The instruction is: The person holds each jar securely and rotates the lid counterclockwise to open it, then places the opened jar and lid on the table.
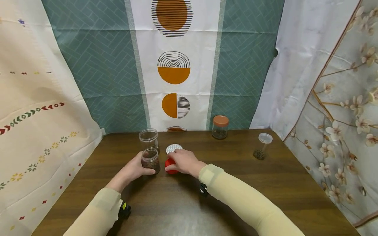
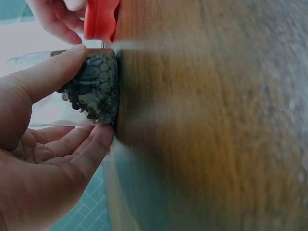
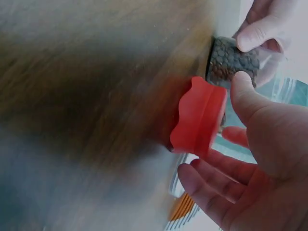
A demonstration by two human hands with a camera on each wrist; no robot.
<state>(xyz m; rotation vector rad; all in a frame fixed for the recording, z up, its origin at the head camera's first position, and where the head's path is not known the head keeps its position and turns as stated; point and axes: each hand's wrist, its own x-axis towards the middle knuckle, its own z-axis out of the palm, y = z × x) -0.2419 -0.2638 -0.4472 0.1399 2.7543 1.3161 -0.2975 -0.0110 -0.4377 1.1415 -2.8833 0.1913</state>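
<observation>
My left hand (image 1: 134,170) grips a small clear jar (image 2: 101,84) with no lid on it, partly filled with dark pellets. Its thumb presses one side and the fingers wrap the other, with the jar's base at the wooden tabletop. Just to the right, my right hand (image 1: 184,161) reaches down around a red scalloped lid (image 3: 199,118). In the right wrist view the thumb and fingers are spread on either side of the lid, fingertips right at its edge. The lid's wavy rim faces the table, close beside the jar.
Behind the held jar stands a larger lidless clear jar (image 1: 149,139). A white patterned disc (image 1: 173,148) lies beyond my right hand. Farther back is a jar with an orange-brown lid (image 1: 220,126), and at the right a white-lidded jar (image 1: 262,146) holding dark bits.
</observation>
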